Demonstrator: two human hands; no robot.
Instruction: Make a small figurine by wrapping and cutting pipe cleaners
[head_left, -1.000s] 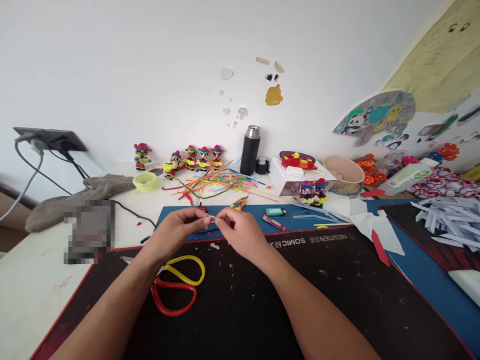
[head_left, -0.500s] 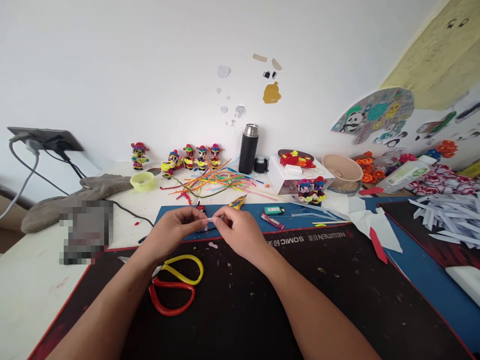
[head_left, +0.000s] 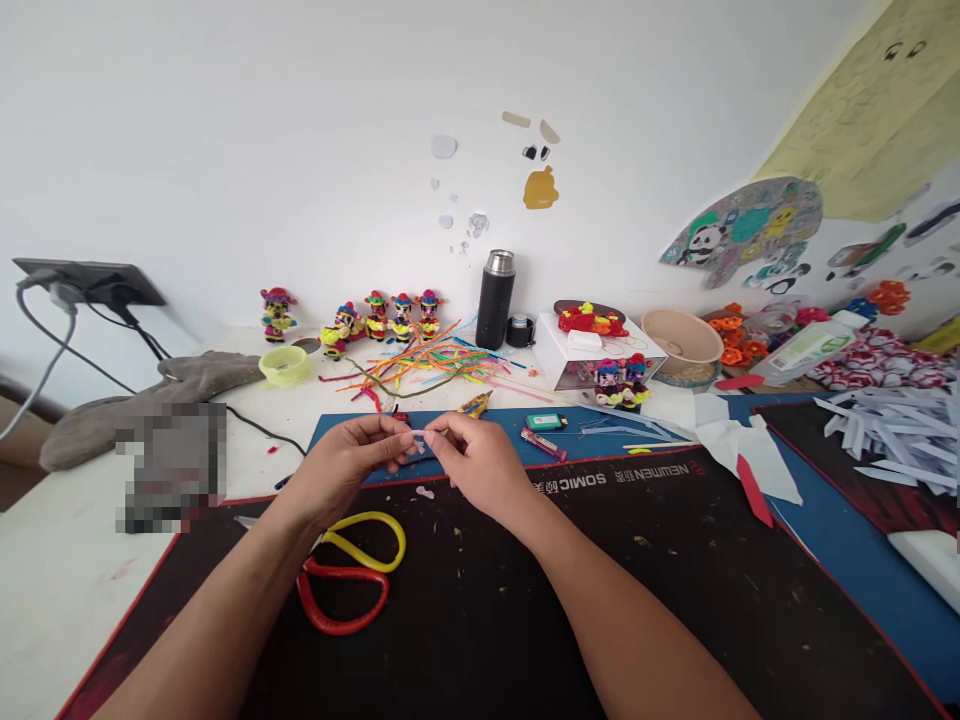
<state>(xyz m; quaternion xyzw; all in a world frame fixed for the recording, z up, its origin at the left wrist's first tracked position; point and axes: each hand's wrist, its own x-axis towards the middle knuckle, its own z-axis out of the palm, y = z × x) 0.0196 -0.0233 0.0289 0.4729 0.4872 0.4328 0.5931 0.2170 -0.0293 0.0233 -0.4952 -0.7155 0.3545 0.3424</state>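
Note:
My left hand (head_left: 364,455) and my right hand (head_left: 472,455) meet above the far edge of the black desk mat (head_left: 510,610). Between their pinched fingertips is a small whitish strip (head_left: 418,438); whether it is paper or plastic I cannot tell. Both hands grip it, and the fingers hide most of it. Below my left wrist lie scissors (head_left: 365,541) with one yellow and one red handle, their blades partly covered by my forearm. A small white scrap (head_left: 425,492) rests on the mat beneath the hands.
Behind the hands lie a lighter (head_left: 544,444), a green-and-white packet (head_left: 547,422) and a pile of colourful pipe cleaners (head_left: 427,360). A black thermos (head_left: 496,300) stands near the wall beside several small figures (head_left: 403,315). White paper strips (head_left: 892,435) are heaped at the right.
The whitish strip has turned slightly, and a bit of it now hangs below the fingertips. Both hands stay in nearly the same place, still pinching.

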